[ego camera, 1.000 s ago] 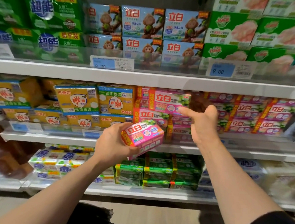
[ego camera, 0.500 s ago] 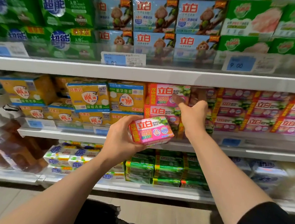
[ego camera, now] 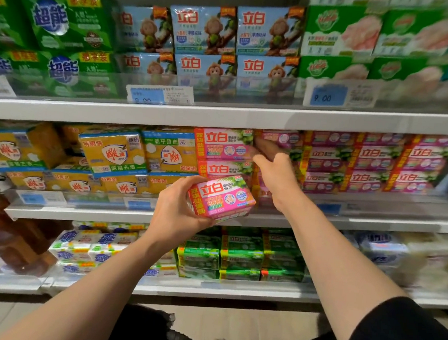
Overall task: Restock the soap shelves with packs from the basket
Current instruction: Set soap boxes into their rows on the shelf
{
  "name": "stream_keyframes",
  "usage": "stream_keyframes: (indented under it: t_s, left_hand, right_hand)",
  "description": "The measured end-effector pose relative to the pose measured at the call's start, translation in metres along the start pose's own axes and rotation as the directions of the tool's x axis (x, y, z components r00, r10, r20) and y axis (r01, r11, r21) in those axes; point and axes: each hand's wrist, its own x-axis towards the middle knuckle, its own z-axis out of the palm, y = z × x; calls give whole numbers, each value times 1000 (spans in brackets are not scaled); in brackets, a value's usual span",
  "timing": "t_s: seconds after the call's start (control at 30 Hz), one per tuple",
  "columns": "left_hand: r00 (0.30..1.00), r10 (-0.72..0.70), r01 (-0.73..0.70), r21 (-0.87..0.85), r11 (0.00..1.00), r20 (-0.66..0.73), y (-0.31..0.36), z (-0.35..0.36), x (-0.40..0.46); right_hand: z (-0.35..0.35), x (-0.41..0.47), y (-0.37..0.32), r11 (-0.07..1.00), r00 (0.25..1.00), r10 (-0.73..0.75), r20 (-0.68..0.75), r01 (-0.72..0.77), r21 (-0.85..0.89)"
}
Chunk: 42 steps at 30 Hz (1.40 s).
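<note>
Now right hand (ego camera: 276, 174) deeper among packs (ego camera: 226, 146)

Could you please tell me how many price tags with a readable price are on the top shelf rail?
1: the price tag at right reads 9.00; the others are too blurred.

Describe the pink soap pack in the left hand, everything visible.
The pink soap pack is a box-shaped pack in glossy film, with red characters, an orange side band and green leaf art. It is tilted, front face up toward the camera, in front of the middle shelf edge. Only the left hand touches it, gripping its left end.
</note>
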Motion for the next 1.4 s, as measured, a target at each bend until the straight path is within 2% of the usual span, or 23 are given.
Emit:
stream_keyframes:
  t_s: [0.1, 0.3, 0.43, 0.47, 0.6, 0.73, 0.83, 0.93, 1.07, 1.17, 1.27, 1.4]
  left_hand:
    - [1000, 4, -3, -37, 999, 29, 11, 10, 1]
    - [993, 94, -88, -83, 993, 75, 41, 41, 6]
    - [986, 158, -154, -75, 985, 53, 69, 71, 15]
    - [984, 171, -167, -80, 983, 45, 76, 78, 17]
    - [969, 242, -231, -187, 955, 39, 96, 106, 24]
    - [942, 326, -304, -205, 930, 82, 109, 132, 29]
    - [946, 285, -252, -203, 946, 154, 115, 155, 35]
    - [955, 221, -202, -112, 973, 198, 120, 175, 42]
    - [907, 272, -306, 61, 950, 321, 126, 198, 49]
    - [876, 285, -351, 110, 930, 390, 127, 214, 50]
    - [868, 274, -361, 148, 921, 414, 130, 227, 52]
    - [870, 237, -380, 283, 880, 431, 132, 240, 53]
  right_hand:
    - [-20, -8, 1, 999, 1000, 23, 12, -23, -40]
    - [-78, -22, 21, 950, 959, 216, -182, -250, -189]
    - [-119, -33, 11, 898, 903, 428, -32, -430, -91]
    - [-129, -36, 8, 893, 896, 444, 11, -442, -85]
    - [-160, -42, 9, 909, 907, 418, 47, -417, -31]
    - [-184, -42, 13, 908, 908, 419, -29, -418, 39]
    - [-204, -37, 16, 917, 911, 395, -120, -383, 108]
    - [-229, -25, 20, 924, 905, 371, -209, -337, 181]
    - [-260, 0, 31, 958, 890, 265, -372, -199, 207]
    - [-269, 10, 29, 977, 883, 198, -426, -142, 160]
    - [-271, 11, 38, 975, 900, 222, -376, -192, 116]
    - [-282, 13, 46, 933, 934, 226, -277, -289, -213]
